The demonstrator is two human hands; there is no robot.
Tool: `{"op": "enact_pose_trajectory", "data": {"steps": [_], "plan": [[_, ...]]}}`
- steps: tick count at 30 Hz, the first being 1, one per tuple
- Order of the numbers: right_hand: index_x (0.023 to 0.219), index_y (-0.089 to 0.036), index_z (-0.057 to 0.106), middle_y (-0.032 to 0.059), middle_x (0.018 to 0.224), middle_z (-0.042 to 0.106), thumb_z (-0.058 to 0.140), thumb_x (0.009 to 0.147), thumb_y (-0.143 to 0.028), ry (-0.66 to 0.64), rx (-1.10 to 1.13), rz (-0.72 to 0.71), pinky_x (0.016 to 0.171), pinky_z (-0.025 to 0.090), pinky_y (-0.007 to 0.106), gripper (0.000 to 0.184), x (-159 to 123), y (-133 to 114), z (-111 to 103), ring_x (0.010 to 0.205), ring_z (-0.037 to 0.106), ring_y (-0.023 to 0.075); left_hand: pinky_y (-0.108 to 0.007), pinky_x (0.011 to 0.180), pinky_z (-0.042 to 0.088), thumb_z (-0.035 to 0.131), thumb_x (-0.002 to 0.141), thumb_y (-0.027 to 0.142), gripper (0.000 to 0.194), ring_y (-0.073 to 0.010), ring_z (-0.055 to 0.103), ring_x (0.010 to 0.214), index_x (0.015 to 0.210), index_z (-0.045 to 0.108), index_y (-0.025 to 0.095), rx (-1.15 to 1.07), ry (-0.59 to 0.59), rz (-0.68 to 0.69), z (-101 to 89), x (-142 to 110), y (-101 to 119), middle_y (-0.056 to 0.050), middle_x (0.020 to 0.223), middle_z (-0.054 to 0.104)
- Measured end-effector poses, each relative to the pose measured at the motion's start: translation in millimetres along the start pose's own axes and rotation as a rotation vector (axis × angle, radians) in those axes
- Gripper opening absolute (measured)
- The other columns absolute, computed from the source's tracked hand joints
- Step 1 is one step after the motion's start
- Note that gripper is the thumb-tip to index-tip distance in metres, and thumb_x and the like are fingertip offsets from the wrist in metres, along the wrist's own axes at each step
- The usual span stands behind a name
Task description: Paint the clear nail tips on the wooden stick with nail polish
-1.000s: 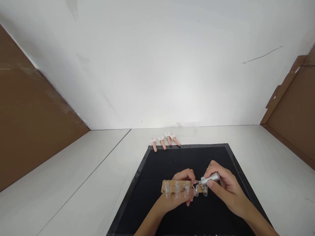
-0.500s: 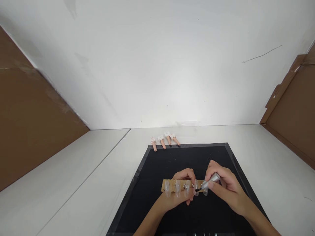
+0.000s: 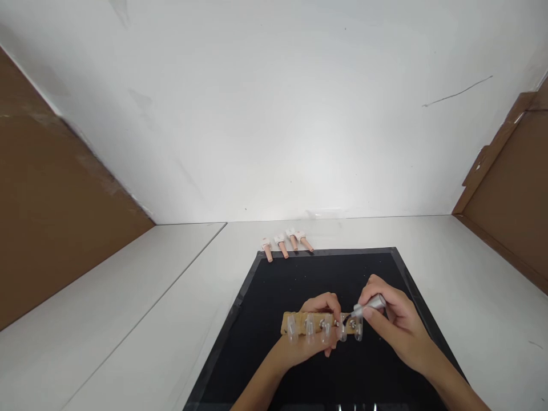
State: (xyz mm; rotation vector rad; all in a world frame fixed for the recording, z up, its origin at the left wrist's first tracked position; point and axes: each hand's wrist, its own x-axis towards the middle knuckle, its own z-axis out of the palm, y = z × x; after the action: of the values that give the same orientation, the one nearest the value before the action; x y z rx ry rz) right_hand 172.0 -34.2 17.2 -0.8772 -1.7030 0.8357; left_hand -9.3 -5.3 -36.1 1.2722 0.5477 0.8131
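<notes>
My left hand [image 3: 317, 337] is closed around a tan, wood-coloured strip [image 3: 299, 321]. Several clear nail tips [image 3: 310, 329] stand along the strip in a row, each sticking out past its near edge. Between the thumb and fingers of my right hand [image 3: 396, 317] is a nail polish brush [image 3: 371, 305] with a silver cap. Its dark bristles point down and left at the second nail tip from the right [image 3: 342, 330], touching it or very close; I cannot tell which. My palm and fingers partly hide the strip's underside.
Both hands are over a black mat [image 3: 274, 285] with a grey border. At its far left edge lie several small finger-like pink pieces with white ends [image 3: 281, 246]. The white table [image 3: 205, 297] meets a white back wall; brown cardboard panels [image 3: 55, 188] flank both sides.
My right hand has shifted slightly up and right with the brush, whose tip has moved from low on the nail tip to higher up. My left hand and the strip stay nearly still.
</notes>
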Motion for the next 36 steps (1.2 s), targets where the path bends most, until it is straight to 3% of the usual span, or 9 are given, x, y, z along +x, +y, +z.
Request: {"op": "enact_pose_trajectory", "data": {"steps": [3, 8, 14, 20, 25, 31, 36], "plan": [[0.082, -0.023, 0.056, -0.0019, 0.067, 0.044, 0.052, 0.091, -0.031, 0.005, 0.025, 0.011, 0.05, 0.035, 0.025, 0.013, -0.8, 1.0, 0.0, 0.058, 0.041, 0.0144, -0.014, 0.037, 0.043, 0.077, 0.065, 0.046, 0.04, -0.004, 0.049, 0.043, 0.072, 0.051, 0.016, -0.012, 0.013, -0.006, 1.0, 0.1, 1.7, 0.003, 0.064, 0.051], [0.075, -0.022, 0.055, -0.0022, 0.065, 0.043, 0.053, 0.091, -0.03, -0.094, 0.014, -0.029, 0.053, 0.035, 0.027, 0.018, -1.1, 0.3, 1.0, 0.059, 0.041, 0.015, -0.012, 0.037, 0.043, 0.076, 0.066, 0.045, 0.04, -0.0028, 0.05, 0.042, 0.07, 0.05, 0.015, 0.018, 0.015, -0.011, 1.5, 0.9, 4.7, 0.004, 0.066, 0.048], [0.086, -0.024, 0.055, -0.0021, 0.07, 0.043, 0.052, 0.091, -0.025, -0.01, 0.034, 0.001, 0.05, 0.033, 0.025, 0.006, -2.1, 2.4, 1.5, 0.058, 0.041, 0.014, -0.012, 0.036, 0.043, 0.076, 0.067, 0.042, 0.038, -0.0028, 0.049, 0.042, 0.071, 0.049, 0.015, -0.008, 0.007, 0.005, 0.5, 0.8, 2.4, 0.005, 0.064, 0.048], [0.077, -0.024, 0.053, -0.0031, 0.065, 0.041, 0.052, 0.089, -0.02, -0.1, 0.017, -0.045, 0.054, 0.033, 0.026, 0.013, -1.4, -1.0, 1.1, 0.06, 0.04, 0.0147, -0.012, 0.037, 0.044, 0.076, 0.068, 0.039, 0.035, -0.0027, 0.05, 0.042, 0.071, 0.05, 0.015, 0.002, 0.001, 0.026, -0.5, 0.6, 1.1, 0.004, 0.067, 0.049], [0.082, -0.025, 0.053, -0.003, 0.068, 0.042, 0.051, 0.089, -0.017, -0.035, 0.015, -0.039, 0.054, 0.033, 0.025, 0.011, -2.7, 2.2, 1.6, 0.06, 0.04, 0.0144, -0.012, 0.036, 0.043, 0.076, 0.067, 0.043, 0.038, -0.003, 0.049, 0.042, 0.071, 0.05, 0.015, 0.002, -0.006, 0.006, -0.4, 0.9, 1.0, 0.004, 0.064, 0.05], [0.079, -0.026, 0.051, -0.0043, 0.065, 0.038, 0.052, 0.088, -0.015, -0.125, 0.012, -0.099, 0.054, 0.031, 0.025, 0.014, -1.6, -1.0, 1.3, 0.06, 0.038, 0.0139, -0.011, 0.037, 0.044, 0.075, 0.069, 0.038, 0.034, -0.0021, 0.049, 0.043, 0.071, 0.05, 0.015, -0.011, -0.013, 0.04, 0.4, 1.6, 3.0, 0.004, 0.067, 0.05], [0.082, -0.027, 0.051, -0.004, 0.067, 0.038, 0.051, 0.09, -0.02, -0.08, 0.053, -0.089, 0.053, 0.032, 0.024, 0.01, -1.7, -1.2, -0.5, 0.059, 0.039, 0.0136, -0.011, 0.037, 0.043, 0.076, 0.068, 0.039, 0.036, -0.0022, 0.049, 0.043, 0.071, 0.05, 0.015, -0.031, -0.019, 0.049, 0.8, 2.4, 2.9, 0.002, 0.068, 0.053]]}}
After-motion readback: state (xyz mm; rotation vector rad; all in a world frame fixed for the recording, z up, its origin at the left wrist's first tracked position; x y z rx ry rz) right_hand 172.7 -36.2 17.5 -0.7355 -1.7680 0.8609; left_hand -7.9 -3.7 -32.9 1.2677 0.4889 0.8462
